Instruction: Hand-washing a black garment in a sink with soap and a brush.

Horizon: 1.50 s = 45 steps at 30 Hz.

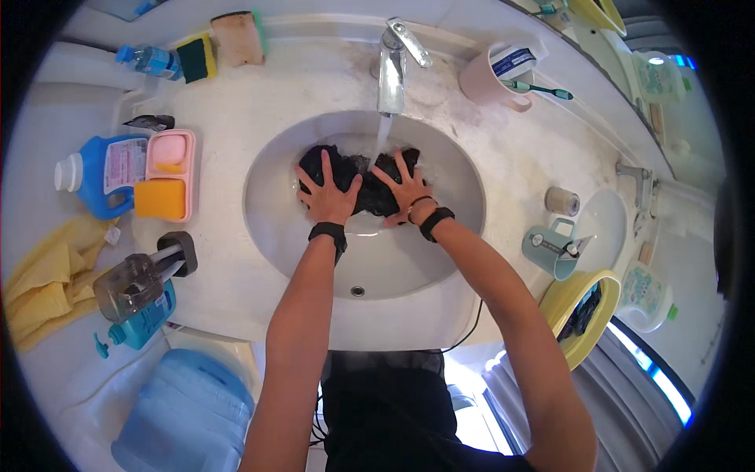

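A bunched, wet black cloth (371,187) lies in the oval sink (393,271), partly in water. My left hand (329,193) presses on its left part with the fingers spread. On its right part rests my right hand (407,195), fingers also apart. Water runs from the chrome faucet (392,79) onto the cloth between my hands. What kind of garment or cloth it is cannot be made out. Dark bands circle both wrists.
Left of the sink stand a blue detergent jug (118,177), a pink soap tray (194,161) and a teal pump bottle (149,318). Behind right is a pink cup (480,79) with a toothbrush; farther right, a blue-grey mug (546,252) and a yellow bin (605,311).
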Each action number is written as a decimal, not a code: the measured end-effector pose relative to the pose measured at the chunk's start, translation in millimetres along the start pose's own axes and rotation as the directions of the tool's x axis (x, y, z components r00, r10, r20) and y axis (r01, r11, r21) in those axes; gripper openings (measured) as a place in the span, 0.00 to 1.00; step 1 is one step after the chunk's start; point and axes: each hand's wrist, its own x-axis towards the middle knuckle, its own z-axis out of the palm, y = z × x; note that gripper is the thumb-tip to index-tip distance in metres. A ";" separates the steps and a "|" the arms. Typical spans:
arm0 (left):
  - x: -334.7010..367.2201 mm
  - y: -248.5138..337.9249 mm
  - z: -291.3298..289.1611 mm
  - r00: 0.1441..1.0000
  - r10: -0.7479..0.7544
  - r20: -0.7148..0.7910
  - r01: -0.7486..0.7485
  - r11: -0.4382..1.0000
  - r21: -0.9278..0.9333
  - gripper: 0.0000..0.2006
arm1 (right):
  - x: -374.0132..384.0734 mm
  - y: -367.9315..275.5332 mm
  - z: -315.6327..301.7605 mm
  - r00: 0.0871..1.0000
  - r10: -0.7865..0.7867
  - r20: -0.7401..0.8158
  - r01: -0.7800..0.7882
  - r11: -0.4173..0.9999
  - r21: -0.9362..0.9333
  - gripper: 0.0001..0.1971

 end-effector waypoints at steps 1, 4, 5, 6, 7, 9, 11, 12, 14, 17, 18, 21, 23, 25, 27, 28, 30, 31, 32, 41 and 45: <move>9.8 -9.8 6.2 0.994 0.088 -0.065 -0.084 0.995 0.057 0.52 | 8.3 -2.3 3.4 1.000 -0.023 -0.017 0.022 1.000 -0.012 0.65; 22.0 -19.4 24.4 0.946 0.229 -0.230 -0.172 0.955 0.242 0.48 | 22.4 -1.2 12.8 0.998 -0.041 -0.051 0.040 0.999 -0.016 0.64; 23.9 -20.1 29.1 0.953 0.229 -0.199 -0.188 0.961 0.205 0.48 | 26.1 1.1 14.6 0.996 -0.064 -0.060 0.066 0.997 0.043 0.61; 23.9 -18.6 33.2 0.959 0.230 -0.167 -0.203 0.965 0.165 0.48 | 30.4 5.4 18.3 0.994 -0.084 -0.069 0.090 0.991 0.100 0.59; 25.4 -17.3 38.2 0.960 0.226 -0.163 -0.200 0.966 0.162 0.48 | 35.4 6.8 23.1 0.994 -0.084 -0.064 0.090 0.991 0.098 0.59; 28.1 -12.9 45.1 0.932 0.266 -0.245 -0.241 0.962 0.131 0.46 | 42.5 3.7 31.9 0.964 -0.123 -0.237 0.162 0.975 0.155 0.55; 32.8 -9.1 47.0 0.961 0.201 -0.189 -0.206 0.979 -0.002 0.45 | 48.8 -3.5 37.0 0.971 -0.074 -0.229 0.111 0.982 0.155 0.52; 34.4 -3.9 45.6 0.979 0.156 -0.131 -0.173 0.976 -0.131 0.44 | 51.5 -6.7 35.7 0.972 -0.018 -0.235 0.056 0.986 0.156 0.50; 28.6 5.1 45.5 0.981 0.148 -0.125 -0.165 0.976 -0.139 0.41 | 51.1 -8.3 33.3 0.968 0.013 -0.250 0.022 0.990 0.138 0.44; 40.3 -7.5 47.6 0.972 0.160 -0.172 -0.181 0.977 -0.112 0.37 | 53.7 -22.6 27.1 0.946 0.047 -0.320 0.016 0.982 0.190 0.25; 39.5 -5.6 49.0 0.962 0.194 -0.190 -0.215 0.972 -0.096 0.35 | 57.7 -17.9 26.9 0.953 0.049 -0.299 0.011 0.981 0.196 0.24; 35.5 4.9 46.5 0.982 0.175 -0.067 -0.179 0.982 -0.061 0.32 | 59.0 2.8 29.3 0.956 0.053 -0.288 0.016 0.973 0.232 0.24; 40.5 -14.6 36.1 0.981 0.147 -0.130 -0.155 0.987 -0.051 0.32 | 54.1 7.5 5.5 0.981 0.112 -0.161 -0.058 0.949 0.309 0.37; 36.4 -30.1 25.3 0.984 -0.013 -0.177 -0.020 0.983 -0.183 0.33 | 34.9 16.6 -9.8 0.978 0.154 -0.138 -0.096 0.928 0.360 0.43; 23.2 -28.8 1.8 0.966 -0.195 -0.172 0.160 0.967 -0.200 0.39 | 10.5 12.5 -30.6 0.967 0.240 -0.091 -0.176 0.878 0.445 0.56; 16.8 -24.4 -10.9 0.940 -0.288 -0.183 0.251 0.946 -0.203 0.43 | 2.1 9.6 -30.5 0.967 0.234 -0.100 -0.167 0.880 0.444 0.56; 4.7 -16.4 -18.9 0.913 -0.340 -0.226 0.296 0.933 -0.205 0.44 | -4.0 11.0 -32.4 0.939 0.330 -0.093 -0.211 0.770 0.602 0.58; 3.5 -4.7 -17.0 0.889 -0.383 -0.251 0.339 0.919 -0.201 0.46 | 11.3 24.8 -19.1 0.884 0.468 0.012 -0.366 0.674 0.642 0.60; 6.7 -6.3 -18.5 0.885 -0.383 -0.265 0.337 0.919 -0.202 0.46 | 21.9 20.9 -11.9 0.888 0.459 0.006 -0.353 0.675 0.648 0.60; 48.6 -17.6 18.3 0.945 -0.242 0.220 0.314 0.480 -0.819 0.47 | 46.7 -34.8 -0.5 0.922 0.073 0.381 -0.343 -0.304 0.889 0.37; 29.4 8.3 12.7 0.869 -0.085 0.488 0.485 0.348 -0.802 0.35 | 37.4 -0.3 15.7 0.888 0.255 0.382 -0.274 -0.373 0.886 0.29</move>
